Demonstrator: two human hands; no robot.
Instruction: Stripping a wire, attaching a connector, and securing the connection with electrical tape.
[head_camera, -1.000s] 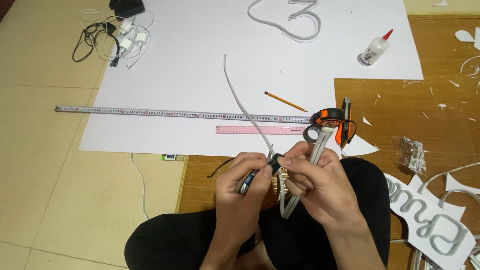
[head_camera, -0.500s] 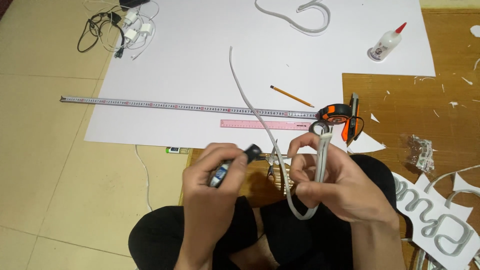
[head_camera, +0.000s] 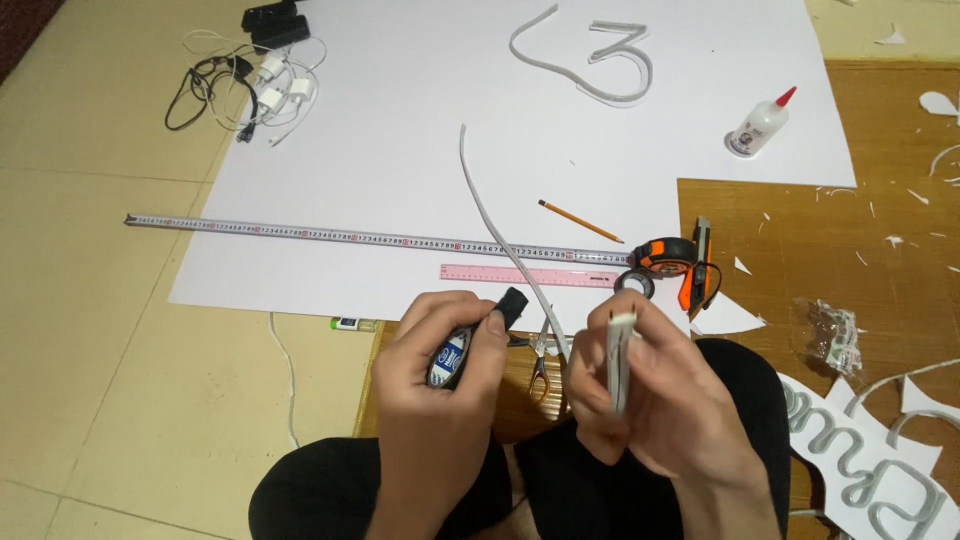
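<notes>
Black tape roll (head_camera: 452, 357) sits clenched in the left hand (head_camera: 440, 385) above the lap. Right hand (head_camera: 650, 385) closes its grip on a long white strip (head_camera: 500, 235) arching over white paper (head_camera: 400, 150), near scissors (head_camera: 540, 360) and pink ruler (head_camera: 520, 273).

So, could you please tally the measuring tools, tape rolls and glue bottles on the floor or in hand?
Measuring tools: 2, the tape measure and the pink ruler
Tape rolls: 2, one in the left hand, one on the floor
Glue bottles: 1
Total: 5
</notes>
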